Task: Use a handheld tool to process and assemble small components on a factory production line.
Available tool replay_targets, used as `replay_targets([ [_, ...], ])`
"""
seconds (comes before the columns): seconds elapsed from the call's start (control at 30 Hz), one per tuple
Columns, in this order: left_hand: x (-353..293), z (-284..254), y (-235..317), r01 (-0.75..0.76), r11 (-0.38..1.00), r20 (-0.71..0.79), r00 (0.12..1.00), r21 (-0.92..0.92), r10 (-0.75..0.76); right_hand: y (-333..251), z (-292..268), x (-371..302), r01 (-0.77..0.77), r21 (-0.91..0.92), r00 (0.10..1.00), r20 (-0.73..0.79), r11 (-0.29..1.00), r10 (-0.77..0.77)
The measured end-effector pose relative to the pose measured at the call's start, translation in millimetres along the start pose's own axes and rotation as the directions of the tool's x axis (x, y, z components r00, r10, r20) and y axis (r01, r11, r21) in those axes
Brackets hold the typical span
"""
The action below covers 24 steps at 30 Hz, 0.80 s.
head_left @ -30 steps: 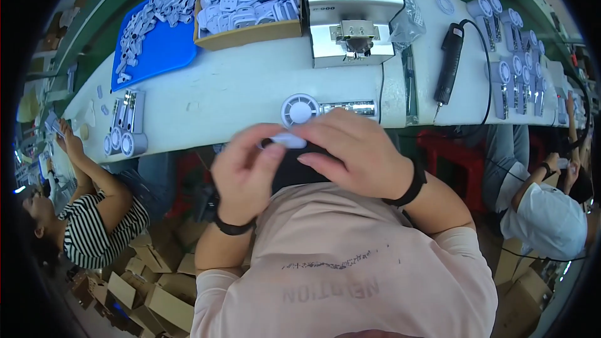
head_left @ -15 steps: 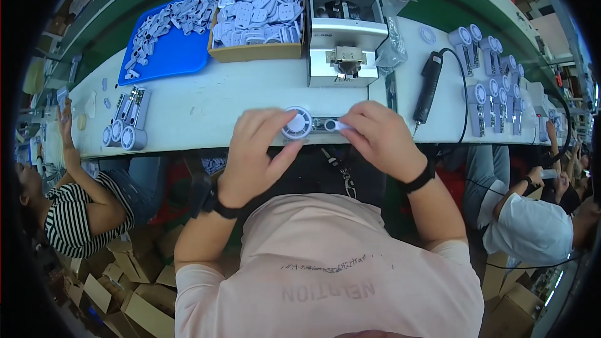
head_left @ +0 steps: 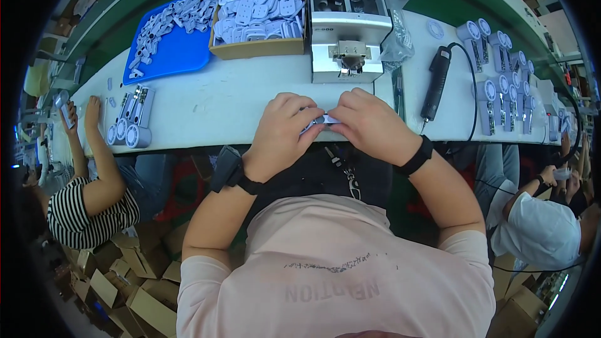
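Observation:
At the bench's front edge, both hands meet on a pale-lavender handheld fan body (head_left: 320, 120), mostly hidden by fingers. My left hand (head_left: 280, 130) wraps its round-head side, thumb and fingertips pressed at the middle. My right hand (head_left: 374, 130) pinches the other side, with a small pale plastic piece (head_left: 330, 120) showing between the fingertips. Whether that piece is seated in the body I cannot tell. Several similar fan bodies (head_left: 138, 137) with exposed circuit boards lie to the left. A black electric screwdriver (head_left: 436, 84) rests on the bench beyond my right hand.
A blue tray (head_left: 178, 62) of small plastic parts and a cardboard box (head_left: 260, 49) of pale covers (head_left: 256, 12) stand behind. Beside them is a silver machine (head_left: 346, 28). More fan bodies (head_left: 486, 91) stand at right, past the screwdriver's cable (head_left: 474, 100). Co-workers sit on both sides.
My hands have come closer together over the fan body, and its round head is now covered by my left hand. The small plastic piece has moved left with my right hand.

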<state>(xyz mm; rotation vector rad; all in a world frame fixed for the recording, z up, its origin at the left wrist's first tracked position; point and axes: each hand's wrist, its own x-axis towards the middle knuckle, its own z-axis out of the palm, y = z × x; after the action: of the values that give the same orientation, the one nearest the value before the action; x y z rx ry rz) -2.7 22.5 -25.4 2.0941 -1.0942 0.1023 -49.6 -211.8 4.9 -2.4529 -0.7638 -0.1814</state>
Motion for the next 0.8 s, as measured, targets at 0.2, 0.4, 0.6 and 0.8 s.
replay_targets([
  [0.2, -1, 3, -1, -0.007, 1.0, -0.042, 0.999, -0.009, 0.007, 1, -25, 14, 0.004, -0.253, 0.941, 0.327, 0.967, 0.082],
  [0.4, -4, 6, -9, -0.057, 0.998, -0.042, 0.997, 0.016, 0.057, 12, -15, 24, -0.031, -0.187, 0.858, 0.5, 0.982, 0.122],
  [0.6, -1, 1, -3, -0.214, 0.953, -0.024, 0.974, 0.217, 0.224, 12, -17, 15, -0.115, -0.142, 0.899, 0.405, 0.983, 0.164],
  [0.8, 2, -11, 23, -0.133, 0.975, 0.09, 0.989, 0.18, 0.118, 3, -12, -6, -0.143, 0.011, 0.946, 0.295, 0.99, 0.134],
])
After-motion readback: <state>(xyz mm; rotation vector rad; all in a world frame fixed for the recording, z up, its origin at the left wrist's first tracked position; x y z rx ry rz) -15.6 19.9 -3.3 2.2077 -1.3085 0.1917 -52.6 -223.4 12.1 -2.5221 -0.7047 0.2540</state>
